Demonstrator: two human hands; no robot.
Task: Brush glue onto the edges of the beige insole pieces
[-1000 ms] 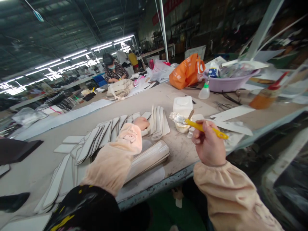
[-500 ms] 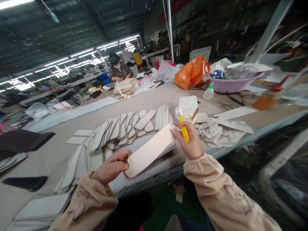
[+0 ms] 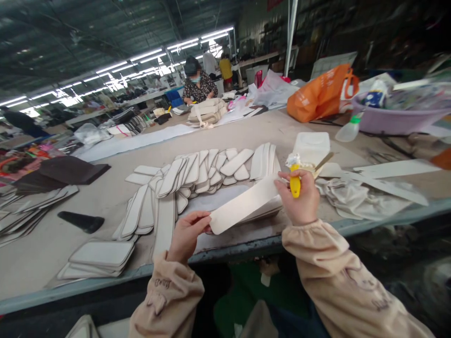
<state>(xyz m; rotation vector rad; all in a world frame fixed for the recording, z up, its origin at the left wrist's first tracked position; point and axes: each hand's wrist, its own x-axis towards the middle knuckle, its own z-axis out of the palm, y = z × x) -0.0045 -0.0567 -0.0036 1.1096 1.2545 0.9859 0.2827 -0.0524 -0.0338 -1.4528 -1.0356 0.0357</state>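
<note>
A long cream strip [image 3: 243,204] with rounded corners is stretched between my two hands at a slant. My left hand [image 3: 190,230] pinches its lower left end. With thumb and finger, my right hand [image 3: 299,197] grips the upper right end. That same hand also holds a yellow-handled brush [image 3: 295,185], whose whitish, smeared head points up and away. Under the strip lies a stack of similar pieces [image 3: 262,212], partly hidden. Behind it, many pale, dark-edged pieces [image 3: 200,169] overlap in a long row. Close to the brush stands a translucent white plastic tub [image 3: 312,144].
Crumpled whitish cloth [image 3: 355,195] lies right of my right hand. Farther back are an orange bag [image 3: 319,96], a squeeze bottle [image 3: 350,129] and a purple basin [image 3: 394,119]. A black tapered object [image 3: 81,221] lies left. Across the table sits a co-worker [image 3: 199,87].
My view has turned left, so the table's things appear farther right. Both hands still hold the strip, and the brush stays in my right hand.
</note>
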